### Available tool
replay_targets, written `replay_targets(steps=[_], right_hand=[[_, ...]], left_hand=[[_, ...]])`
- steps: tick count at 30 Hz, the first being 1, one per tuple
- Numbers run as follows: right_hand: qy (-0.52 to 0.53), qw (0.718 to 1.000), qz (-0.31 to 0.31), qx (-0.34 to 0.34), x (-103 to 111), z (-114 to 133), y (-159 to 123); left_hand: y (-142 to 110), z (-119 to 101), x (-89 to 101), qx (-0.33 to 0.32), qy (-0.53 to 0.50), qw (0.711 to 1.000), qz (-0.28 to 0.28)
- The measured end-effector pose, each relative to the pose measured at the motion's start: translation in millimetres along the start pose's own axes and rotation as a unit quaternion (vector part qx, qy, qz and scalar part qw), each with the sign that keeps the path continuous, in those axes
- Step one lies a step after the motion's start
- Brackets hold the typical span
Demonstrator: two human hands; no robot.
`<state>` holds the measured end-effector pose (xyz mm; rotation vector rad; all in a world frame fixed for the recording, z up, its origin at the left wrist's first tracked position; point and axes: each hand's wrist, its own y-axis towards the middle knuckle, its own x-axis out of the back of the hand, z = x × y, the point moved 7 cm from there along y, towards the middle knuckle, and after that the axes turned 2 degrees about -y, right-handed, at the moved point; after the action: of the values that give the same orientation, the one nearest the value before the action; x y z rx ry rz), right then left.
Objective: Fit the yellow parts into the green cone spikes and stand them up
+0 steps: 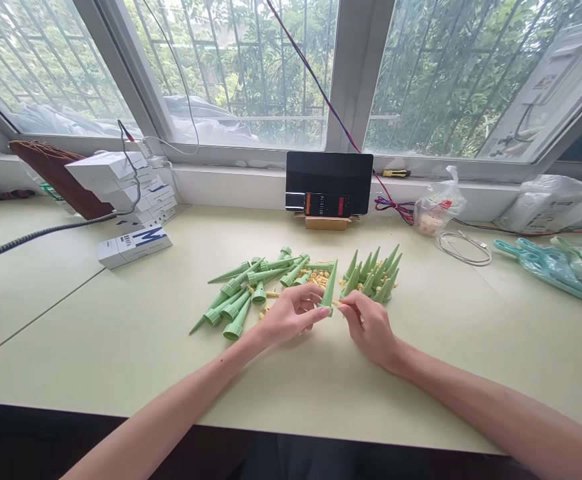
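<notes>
My left hand [298, 311] grips a green plastic spike [329, 287] near its wide base, its point tilted up. Close against that base, my right hand [371, 328] pinches a small yellowish plastic piece [337, 303], partly hidden by the fingertips. A loose pile of green spikes [241, 293] lies on the table to the left, most on their sides. Small yellow pieces [321, 277] are heaped behind my left hand. Beyond my right hand, several green spikes [373, 270] stand upright in a cluster, with yellow bits at their bases.
A phone [327, 205] showing a timer leans on a dark tablet [329, 175] at the back. White boxes [135, 247] are at the left. On the right are a plastic bag [438, 207], a coiled white cable [463, 248] and wrapped teal items [555, 267].
</notes>
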<state>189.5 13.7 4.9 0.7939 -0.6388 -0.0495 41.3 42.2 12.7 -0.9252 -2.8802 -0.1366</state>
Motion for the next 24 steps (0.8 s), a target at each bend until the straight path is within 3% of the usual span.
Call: replay_targets(steps=[12,17,24], right_hand=[[0.008,0.999,0.018,-0.043,-4.0,-2.2,1.1],[0.028,0.998,0.018,-0.051,-2.8,-1.9,4.3],[0.058,0.993,0.033,-0.097,-1.4,-2.0,8.1]], left_hand=[[0.5,1.6,5.1,-0.064,0.113,0.990,-0.055],[1.3,1.3,0.8,-0.100,0.124,0.986,-0.040],[0.8,-1.0,2.0,-0.039,0.075,0.995,-0.059]])
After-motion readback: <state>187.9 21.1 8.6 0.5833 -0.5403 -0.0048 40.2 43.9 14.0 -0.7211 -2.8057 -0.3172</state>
